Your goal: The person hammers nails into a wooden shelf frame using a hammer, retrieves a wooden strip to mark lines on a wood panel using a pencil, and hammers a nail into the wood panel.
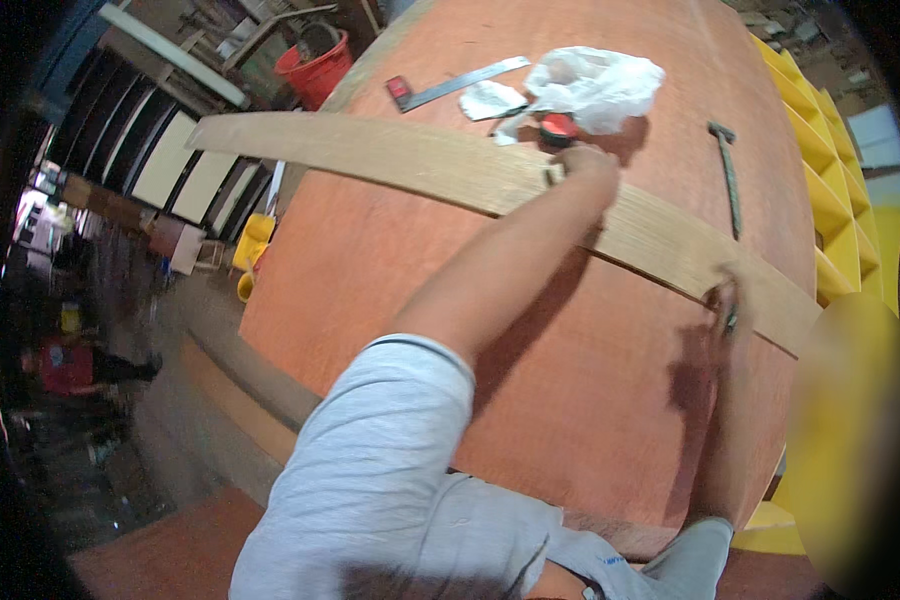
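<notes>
A long pale wooden board (420,165) lies crosswise over a reddish-brown worktop (570,370), its left end jutting past the edge. My left hand (588,168) is at the middle of the board with its fingers curled; a small dark piece shows beside them, too small to name. Just beyond that hand is a red and black tape measure (558,129). My right hand (727,302), smeared by motion, is at the board's near edge toward its right end. Its fingers are bent around something dark that I cannot make out.
Past the board lie a crumpled white plastic bag (600,85), a metal square with a red and black end (460,83), and a hammer (727,175). Yellow lattice-like structures (830,180) stand at the right. A red bucket (315,70) is at the far left; a person (70,365) is farther off.
</notes>
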Demonstrator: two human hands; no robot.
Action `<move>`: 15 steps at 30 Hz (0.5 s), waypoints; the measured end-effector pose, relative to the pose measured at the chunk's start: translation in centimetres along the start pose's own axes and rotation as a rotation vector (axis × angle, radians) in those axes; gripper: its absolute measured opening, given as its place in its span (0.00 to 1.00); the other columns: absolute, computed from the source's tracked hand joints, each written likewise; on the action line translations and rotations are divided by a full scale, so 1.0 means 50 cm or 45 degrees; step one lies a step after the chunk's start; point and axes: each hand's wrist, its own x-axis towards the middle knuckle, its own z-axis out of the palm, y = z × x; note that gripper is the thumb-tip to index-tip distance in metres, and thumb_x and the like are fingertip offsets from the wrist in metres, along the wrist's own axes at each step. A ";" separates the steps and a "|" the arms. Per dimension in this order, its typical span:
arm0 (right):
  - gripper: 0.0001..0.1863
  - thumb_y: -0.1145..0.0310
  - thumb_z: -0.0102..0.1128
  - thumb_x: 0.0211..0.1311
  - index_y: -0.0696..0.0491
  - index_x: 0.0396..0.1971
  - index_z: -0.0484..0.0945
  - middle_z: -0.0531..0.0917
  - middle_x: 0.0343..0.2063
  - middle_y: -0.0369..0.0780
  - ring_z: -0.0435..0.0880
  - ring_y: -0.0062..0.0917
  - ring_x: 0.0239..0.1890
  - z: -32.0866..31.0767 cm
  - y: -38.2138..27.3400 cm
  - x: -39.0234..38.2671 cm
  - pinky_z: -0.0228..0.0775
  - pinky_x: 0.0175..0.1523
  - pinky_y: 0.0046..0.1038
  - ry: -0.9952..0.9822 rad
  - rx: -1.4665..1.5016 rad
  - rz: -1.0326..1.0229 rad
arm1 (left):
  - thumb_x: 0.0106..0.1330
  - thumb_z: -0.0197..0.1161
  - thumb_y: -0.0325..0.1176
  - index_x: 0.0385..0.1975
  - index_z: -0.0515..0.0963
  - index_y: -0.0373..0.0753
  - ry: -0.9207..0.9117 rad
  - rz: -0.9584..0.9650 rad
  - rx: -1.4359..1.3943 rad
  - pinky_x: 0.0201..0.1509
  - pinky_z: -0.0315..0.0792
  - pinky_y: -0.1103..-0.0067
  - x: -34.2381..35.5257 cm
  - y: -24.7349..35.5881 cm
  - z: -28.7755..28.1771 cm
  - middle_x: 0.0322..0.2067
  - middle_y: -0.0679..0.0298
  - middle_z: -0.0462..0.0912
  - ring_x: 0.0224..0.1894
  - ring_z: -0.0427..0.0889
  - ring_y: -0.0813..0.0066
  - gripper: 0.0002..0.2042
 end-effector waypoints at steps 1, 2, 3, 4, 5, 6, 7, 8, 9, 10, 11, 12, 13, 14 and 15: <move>0.28 0.58 0.71 0.67 0.58 0.61 0.79 0.85 0.45 0.51 0.85 0.45 0.49 0.080 -0.148 -0.027 0.76 0.57 0.41 -0.249 -0.171 -0.216 | 0.67 0.74 0.41 0.67 0.77 0.41 -0.140 -0.062 -0.014 0.56 0.83 0.44 0.011 -0.024 -0.004 0.66 0.50 0.80 0.64 0.83 0.44 0.29; 0.23 0.58 0.69 0.68 0.56 0.57 0.83 0.86 0.37 0.47 0.86 0.43 0.43 0.144 -0.286 -0.062 0.77 0.51 0.41 -0.457 -0.321 -0.440 | 0.67 0.75 0.41 0.65 0.80 0.40 -0.300 0.011 0.089 0.56 0.84 0.45 0.011 -0.027 -0.025 0.65 0.50 0.82 0.63 0.84 0.48 0.28; 0.20 0.60 0.70 0.68 0.54 0.54 0.85 0.85 0.35 0.47 0.84 0.43 0.39 0.244 -0.296 -0.072 0.76 0.48 0.43 -0.394 -0.248 -0.843 | 0.68 0.74 0.38 0.61 0.84 0.37 -0.358 0.121 0.239 0.55 0.85 0.50 0.038 -0.007 -0.013 0.57 0.53 0.87 0.60 0.86 0.55 0.23; 0.20 0.61 0.70 0.67 0.54 0.55 0.85 0.86 0.40 0.49 0.86 0.45 0.44 0.314 -0.348 -0.092 0.76 0.54 0.44 -0.495 -0.305 -0.776 | 0.68 0.74 0.38 0.61 0.84 0.37 -0.351 0.149 0.224 0.55 0.85 0.50 0.059 0.009 0.003 0.57 0.53 0.87 0.60 0.86 0.55 0.23; 0.20 0.61 0.70 0.67 0.53 0.55 0.84 0.87 0.39 0.48 0.87 0.43 0.44 0.374 -0.385 -0.092 0.76 0.53 0.44 -0.590 -0.253 -0.658 | 0.68 0.73 0.35 0.59 0.85 0.36 -0.440 0.284 0.417 0.55 0.86 0.51 0.074 0.040 0.016 0.53 0.55 0.89 0.57 0.87 0.58 0.20; 0.20 0.60 0.70 0.67 0.52 0.55 0.83 0.88 0.38 0.48 0.87 0.40 0.44 0.448 -0.422 -0.074 0.76 0.52 0.43 -0.686 -0.166 -0.497 | 0.69 0.71 0.33 0.57 0.86 0.35 -0.507 0.428 0.612 0.55 0.86 0.53 0.085 0.076 0.013 0.49 0.57 0.90 0.54 0.89 0.61 0.18; 0.21 0.59 0.71 0.66 0.52 0.55 0.82 0.89 0.37 0.47 0.88 0.37 0.44 0.523 -0.496 -0.052 0.76 0.51 0.43 -0.774 -0.089 -0.353 | 0.70 0.70 0.32 0.58 0.85 0.34 -0.488 0.427 0.859 0.53 0.87 0.56 0.097 0.079 0.020 0.45 0.58 0.90 0.50 0.88 0.60 0.18; 0.21 0.58 0.71 0.66 0.51 0.55 0.81 0.90 0.36 0.46 0.89 0.34 0.43 0.632 -0.572 -0.034 0.76 0.49 0.43 -0.874 0.020 -0.293 | 0.70 0.70 0.32 0.58 0.85 0.34 -0.523 0.363 0.873 0.53 0.87 0.56 0.112 0.029 0.065 0.45 0.58 0.90 0.50 0.88 0.60 0.18; 0.14 0.61 0.67 0.70 0.52 0.49 0.80 0.87 0.34 0.50 0.88 0.39 0.39 0.710 -0.647 -0.031 0.76 0.44 0.44 -0.840 0.250 -0.413 | 0.69 0.70 0.31 0.57 0.86 0.34 -0.501 0.240 0.746 0.52 0.87 0.56 0.119 -0.027 0.110 0.48 0.56 0.89 0.52 0.87 0.57 0.18; 0.09 0.63 0.63 0.72 0.54 0.40 0.80 0.85 0.31 0.51 0.87 0.45 0.37 0.863 -0.657 -0.016 0.76 0.43 0.45 -0.598 0.447 -0.647 | 0.68 0.71 0.31 0.58 0.85 0.35 -0.470 0.119 0.627 0.51 0.88 0.56 0.124 -0.054 0.154 0.50 0.54 0.88 0.54 0.86 0.53 0.19; 0.10 0.63 0.62 0.73 0.55 0.36 0.80 0.86 0.31 0.51 0.86 0.48 0.38 0.904 -0.680 0.015 0.76 0.44 0.46 -0.558 0.538 -0.581 | 0.68 0.71 0.31 0.58 0.84 0.35 -0.368 0.082 0.486 0.50 0.88 0.55 0.126 -0.012 0.154 0.52 0.53 0.87 0.56 0.84 0.50 0.20; 0.09 0.64 0.63 0.72 0.55 0.38 0.82 0.86 0.32 0.51 0.87 0.49 0.38 0.943 -0.696 0.052 0.76 0.44 0.46 -0.518 0.501 -0.640 | 0.67 0.72 0.31 0.59 0.84 0.35 -0.267 0.046 0.340 0.49 0.88 0.55 0.127 0.021 0.149 0.55 0.51 0.86 0.58 0.82 0.47 0.21; 0.09 0.64 0.63 0.72 0.54 0.40 0.83 0.87 0.33 0.51 0.87 0.49 0.39 0.979 -0.707 0.082 0.77 0.45 0.46 -0.481 0.462 -0.720 | 0.65 0.74 0.33 0.61 0.82 0.35 -0.156 0.077 0.235 0.47 0.89 0.56 0.116 0.050 0.135 0.58 0.50 0.84 0.59 0.81 0.46 0.24; 0.09 0.64 0.63 0.72 0.54 0.40 0.83 0.87 0.33 0.51 0.87 0.49 0.39 0.997 -0.697 0.113 0.77 0.45 0.46 -0.438 0.400 -0.705 | 0.63 0.75 0.34 0.62 0.81 0.35 -0.082 0.138 0.164 0.46 0.89 0.56 0.110 0.098 0.111 0.59 0.50 0.83 0.59 0.80 0.45 0.26; 0.09 0.64 0.64 0.71 0.54 0.43 0.85 0.88 0.34 0.51 0.87 0.50 0.39 1.057 -0.769 0.088 0.77 0.46 0.47 -0.414 0.458 -0.785 | 0.62 0.76 0.34 0.63 0.81 0.35 -0.060 0.052 0.149 0.46 0.90 0.56 0.123 0.049 0.143 0.60 0.50 0.82 0.60 0.79 0.45 0.28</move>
